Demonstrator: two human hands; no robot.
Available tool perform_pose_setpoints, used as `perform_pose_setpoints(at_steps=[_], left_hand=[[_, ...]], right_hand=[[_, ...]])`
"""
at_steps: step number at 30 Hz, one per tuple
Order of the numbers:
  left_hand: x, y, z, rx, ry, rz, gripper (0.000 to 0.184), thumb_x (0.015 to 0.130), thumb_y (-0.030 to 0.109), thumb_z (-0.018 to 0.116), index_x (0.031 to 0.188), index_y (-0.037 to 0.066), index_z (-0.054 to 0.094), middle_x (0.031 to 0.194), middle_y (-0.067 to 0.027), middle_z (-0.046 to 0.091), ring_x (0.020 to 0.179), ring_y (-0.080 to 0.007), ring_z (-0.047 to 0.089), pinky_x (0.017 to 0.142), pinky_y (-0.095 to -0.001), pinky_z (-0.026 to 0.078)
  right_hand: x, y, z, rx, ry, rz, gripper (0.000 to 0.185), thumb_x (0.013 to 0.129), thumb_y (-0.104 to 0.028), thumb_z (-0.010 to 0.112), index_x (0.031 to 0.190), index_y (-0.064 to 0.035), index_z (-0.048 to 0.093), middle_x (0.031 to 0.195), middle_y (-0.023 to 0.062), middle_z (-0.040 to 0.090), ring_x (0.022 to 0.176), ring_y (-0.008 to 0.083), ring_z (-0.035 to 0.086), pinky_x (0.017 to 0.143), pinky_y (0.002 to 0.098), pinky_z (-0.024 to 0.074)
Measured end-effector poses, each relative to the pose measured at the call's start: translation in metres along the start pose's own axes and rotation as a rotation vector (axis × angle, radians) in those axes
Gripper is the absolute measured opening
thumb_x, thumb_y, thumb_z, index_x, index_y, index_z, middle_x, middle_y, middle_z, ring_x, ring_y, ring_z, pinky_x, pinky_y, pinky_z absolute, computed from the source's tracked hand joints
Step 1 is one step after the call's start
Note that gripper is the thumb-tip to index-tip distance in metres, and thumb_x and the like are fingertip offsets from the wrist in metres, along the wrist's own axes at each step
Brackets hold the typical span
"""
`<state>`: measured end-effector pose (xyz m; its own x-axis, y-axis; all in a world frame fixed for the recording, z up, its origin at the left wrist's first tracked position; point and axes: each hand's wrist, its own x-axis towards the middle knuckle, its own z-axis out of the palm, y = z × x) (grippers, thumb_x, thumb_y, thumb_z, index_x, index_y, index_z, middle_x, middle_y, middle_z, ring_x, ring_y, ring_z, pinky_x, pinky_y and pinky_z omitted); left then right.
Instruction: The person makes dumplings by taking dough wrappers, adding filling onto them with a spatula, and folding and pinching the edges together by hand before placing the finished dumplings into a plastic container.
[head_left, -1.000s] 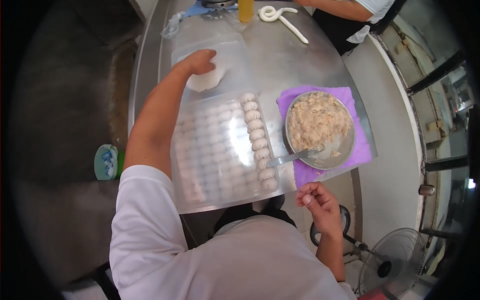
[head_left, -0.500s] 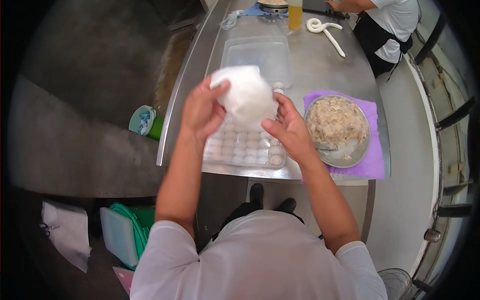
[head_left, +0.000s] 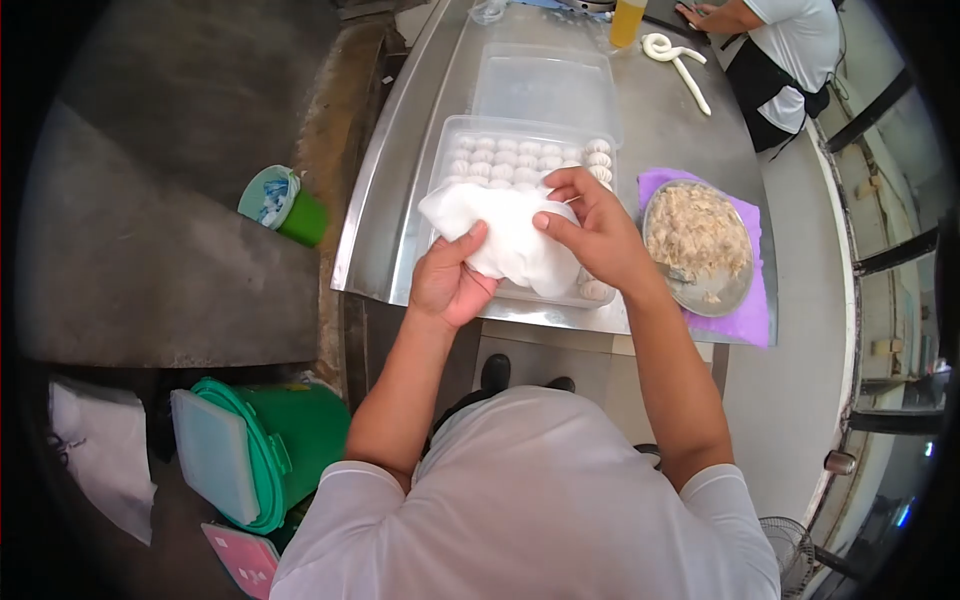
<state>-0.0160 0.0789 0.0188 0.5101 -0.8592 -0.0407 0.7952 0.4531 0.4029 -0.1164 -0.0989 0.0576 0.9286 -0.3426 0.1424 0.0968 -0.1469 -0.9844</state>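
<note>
A limp white sheet hangs between my two hands over the near part of a plastic tray filled with rows of round pleated dumplings. My left hand grips its left side, thumb on top. My right hand pinches the right edge between thumb and fingers. To the right, a metal bowl of pale, chunky filling rests on a purple cloth, with a spatula in it. Behind the tray lies a clear plastic lid.
A coiled white dough rope and a yellow bottle are at the table's far side, beside another person. On the left are a small green bin and a large green bucket. A fan stands at lower right.
My left hand has come back from the far lid area with the white sheet, and my right hand has risen to hold it too. The sheet is now lower and more crumpled.
</note>
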Motion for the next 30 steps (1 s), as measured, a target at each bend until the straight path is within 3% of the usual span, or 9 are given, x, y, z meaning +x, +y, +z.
perform_pose_setpoints(at_steps=[1,2,5,10,12,15,30], left_hand=[[0.002,0.005,0.001,0.023,0.051,0.019,0.045,0.099,0.009,0.059,0.142,0.002,0.047,0.138,-0.0136,0.058,0.131,-0.029,0.055,0.109,-0.0467,0.046],[0.003,0.009,-0.001,0.048,0.103,0.038,0.043,0.099,0.005,0.058,0.141,0.002,0.048,0.137,-0.0133,0.058,0.129,-0.0293,0.056,0.109,-0.0471,0.047],[0.003,0.014,-0.005,0.074,0.124,0.05,0.042,0.099,0.002,0.056,0.141,0.002,0.048,0.137,-0.0135,0.058,0.128,-0.0287,0.057,0.109,-0.0462,0.047],[0.004,0.016,-0.011,0.067,0.113,0.017,0.043,0.099,0.003,0.055,0.142,0.002,0.047,0.137,-0.0136,0.057,0.129,-0.028,0.056,0.11,-0.0445,0.046],[0.003,0.018,-0.011,0.087,0.09,0.019,0.044,0.1,0.004,0.055,0.143,0.001,0.046,0.138,-0.0138,0.057,0.129,-0.0278,0.056,0.11,-0.0438,0.046],[0.003,0.019,-0.012,0.097,0.1,0.002,0.045,0.1,0.004,0.055,0.143,0.0,0.045,0.138,-0.014,0.057,0.129,-0.0276,0.056,0.11,-0.0437,0.046],[0.009,0.024,-0.019,0.199,0.103,-0.023,0.04,0.1,0.004,0.055,0.139,-0.002,0.049,0.133,-0.0158,0.06,0.124,-0.0287,0.059,0.107,-0.0444,0.048]], right_hand=[[-0.002,0.006,0.006,-0.25,0.25,-0.054,0.022,0.094,-0.018,0.069,0.106,-0.0012,0.061,0.092,0.0009,0.062,0.086,0.0083,0.055,0.08,0.0283,0.0479],[-0.004,0.011,0.008,-0.257,0.251,-0.052,0.022,0.094,-0.018,0.069,0.106,-0.0012,0.061,0.092,0.0009,0.062,0.086,0.0083,0.055,0.08,0.0283,0.0479],[-0.011,0.019,0.021,0.012,0.228,0.082,0.025,0.089,-0.02,0.077,0.086,-0.0054,0.057,0.073,-0.0037,0.054,0.065,0.0047,0.045,0.057,0.0222,0.0395],[-0.012,0.027,0.04,0.035,0.17,0.171,0.023,0.089,-0.017,0.078,0.088,-0.0042,0.059,0.074,-0.003,0.056,0.067,0.0044,0.048,0.058,0.0213,0.0409],[-0.013,0.03,0.04,0.192,0.154,0.228,0.02,0.089,-0.015,0.078,0.092,-0.0037,0.061,0.081,0.0002,0.063,0.071,0.0051,0.056,0.064,0.0209,0.0481],[-0.015,0.029,0.042,0.26,0.171,0.256,0.019,0.089,-0.014,0.077,0.095,-0.0024,0.063,0.085,0.002,0.065,0.073,0.0064,0.06,0.067,0.0224,0.0516],[-0.017,0.045,0.041,0.392,0.163,0.206,0.015,0.092,-0.01,0.072,0.101,-0.0033,0.062,0.087,0.0012,0.064,0.075,0.0073,0.06,0.069,0.0234,0.0513]])
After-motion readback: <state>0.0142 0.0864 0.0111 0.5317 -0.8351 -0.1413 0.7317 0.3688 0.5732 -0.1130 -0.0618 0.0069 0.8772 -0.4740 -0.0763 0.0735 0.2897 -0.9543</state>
